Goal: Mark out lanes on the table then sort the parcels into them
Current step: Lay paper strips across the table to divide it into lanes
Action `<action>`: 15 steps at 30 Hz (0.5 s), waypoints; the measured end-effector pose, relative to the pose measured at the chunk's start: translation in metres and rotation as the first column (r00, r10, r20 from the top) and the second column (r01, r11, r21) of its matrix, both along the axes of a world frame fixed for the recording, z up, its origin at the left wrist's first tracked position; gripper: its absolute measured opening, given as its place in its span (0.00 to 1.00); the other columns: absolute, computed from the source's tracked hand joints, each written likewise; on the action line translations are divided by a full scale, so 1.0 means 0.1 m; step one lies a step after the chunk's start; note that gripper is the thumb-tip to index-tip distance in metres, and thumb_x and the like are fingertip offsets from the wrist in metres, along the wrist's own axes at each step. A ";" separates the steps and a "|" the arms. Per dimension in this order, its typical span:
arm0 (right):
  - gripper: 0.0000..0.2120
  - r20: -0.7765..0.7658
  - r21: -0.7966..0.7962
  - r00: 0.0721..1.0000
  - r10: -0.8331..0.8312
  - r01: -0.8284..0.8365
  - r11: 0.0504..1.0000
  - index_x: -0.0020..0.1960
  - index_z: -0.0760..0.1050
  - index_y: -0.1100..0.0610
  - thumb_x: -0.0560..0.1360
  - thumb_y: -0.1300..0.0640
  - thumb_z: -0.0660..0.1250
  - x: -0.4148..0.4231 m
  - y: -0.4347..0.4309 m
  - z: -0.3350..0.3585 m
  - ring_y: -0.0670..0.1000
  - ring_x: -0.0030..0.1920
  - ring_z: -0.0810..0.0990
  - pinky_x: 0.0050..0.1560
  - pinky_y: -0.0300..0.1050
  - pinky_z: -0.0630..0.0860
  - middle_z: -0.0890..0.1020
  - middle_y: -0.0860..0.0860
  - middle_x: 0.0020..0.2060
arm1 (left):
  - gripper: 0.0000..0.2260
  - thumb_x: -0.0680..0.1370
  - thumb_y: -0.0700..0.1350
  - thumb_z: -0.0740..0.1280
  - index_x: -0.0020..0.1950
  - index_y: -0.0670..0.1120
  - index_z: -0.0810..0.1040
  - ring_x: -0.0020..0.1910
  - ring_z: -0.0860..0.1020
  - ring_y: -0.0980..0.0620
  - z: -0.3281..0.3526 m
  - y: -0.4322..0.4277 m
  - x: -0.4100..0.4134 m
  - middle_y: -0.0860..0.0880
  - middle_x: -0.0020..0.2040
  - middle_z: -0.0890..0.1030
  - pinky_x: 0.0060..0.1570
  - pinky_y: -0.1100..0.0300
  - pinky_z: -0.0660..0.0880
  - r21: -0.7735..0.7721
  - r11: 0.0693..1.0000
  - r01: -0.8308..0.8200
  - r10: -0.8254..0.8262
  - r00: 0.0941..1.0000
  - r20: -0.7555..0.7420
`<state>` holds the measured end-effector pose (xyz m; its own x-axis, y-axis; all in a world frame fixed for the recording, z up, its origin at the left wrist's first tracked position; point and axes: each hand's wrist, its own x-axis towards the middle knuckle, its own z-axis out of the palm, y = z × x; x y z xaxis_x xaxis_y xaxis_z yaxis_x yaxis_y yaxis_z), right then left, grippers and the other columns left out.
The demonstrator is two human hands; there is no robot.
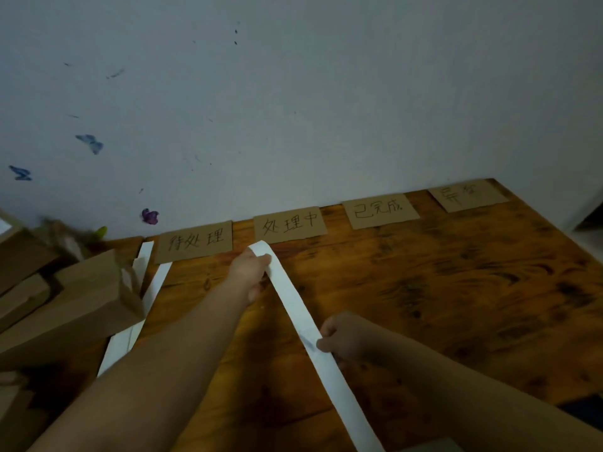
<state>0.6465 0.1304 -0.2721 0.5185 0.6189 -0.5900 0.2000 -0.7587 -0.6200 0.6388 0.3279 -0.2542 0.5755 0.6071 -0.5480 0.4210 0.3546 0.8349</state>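
Note:
A long white paper strip (295,308) runs from the back of the wooden table (440,288) toward the front edge. My left hand (249,275) pinches its far end, just below the gap between the first two cardboard labels. My right hand (342,337) grips the strip about halfway along. Several handwritten cardboard labels lie along the wall: the first (195,243), the second (290,225), the third (380,211) and the fourth (468,194). Brown cardboard parcels (75,305) are stacked at the table's left.
More white strips (153,288) lie beside the parcels at the left, partly tucked under a box. A white wall with butterfly stickers (89,143) rises behind the table. The table's right edge (580,249) drops off to the floor.

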 end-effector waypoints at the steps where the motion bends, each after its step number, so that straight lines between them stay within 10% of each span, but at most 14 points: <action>1: 0.12 0.000 -0.008 1.000 -0.001 0.001 1.000 0.36 0.69 0.54 0.78 0.58 0.64 -0.01 0.06 -0.02 0.45 0.32 0.73 0.38 0.37 0.73 0.72 0.49 0.32 | 0.19 0.79 0.37 0.62 0.70 0.43 0.67 0.50 0.76 0.45 0.00 0.11 0.02 0.44 0.53 0.76 0.47 0.51 0.76 0.021 1.000 0.003 -0.003 1.000 -0.002; 7: 0.04 0.092 -0.002 0.995 -0.051 0.051 0.999 0.52 0.74 0.54 0.79 0.59 0.62 -0.15 0.63 -0.21 0.44 0.38 0.72 0.44 0.41 0.77 0.74 0.49 0.40 | 0.21 0.78 0.33 0.62 0.70 0.43 0.68 0.55 0.77 0.43 -0.19 0.82 0.14 0.41 0.62 0.76 0.54 0.48 0.77 0.167 0.978 0.126 -0.123 0.992 -0.028; 11: 0.28 0.182 0.061 0.975 -0.128 0.119 0.991 0.75 0.55 0.44 0.80 0.58 0.60 -0.30 1.02 -0.40 0.41 0.35 0.73 0.33 0.32 0.70 0.77 0.45 0.46 | 0.24 0.78 0.35 0.64 0.73 0.46 0.65 0.58 0.76 0.44 -0.41 1.21 0.24 0.43 0.64 0.76 0.51 0.55 0.77 0.427 0.853 0.300 -0.257 0.954 -0.156; 15: 0.22 0.208 0.001 0.977 -0.050 0.051 0.999 0.73 0.63 0.48 0.81 0.60 0.58 -0.47 1.33 -0.62 0.47 0.61 0.74 0.61 0.41 0.73 0.73 0.48 0.66 | 0.33 0.76 0.34 0.66 0.77 0.46 0.54 0.62 0.75 0.43 -0.72 1.45 0.26 0.43 0.65 0.75 0.57 0.49 0.75 0.481 0.804 0.350 -0.290 0.937 -0.196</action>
<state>0.5994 0.2629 -0.3342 0.6604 0.5866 -0.4688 0.2855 -0.7735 -0.5658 0.6647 0.4725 -0.3259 0.7415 0.6056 -0.2889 0.5331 -0.2704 0.8017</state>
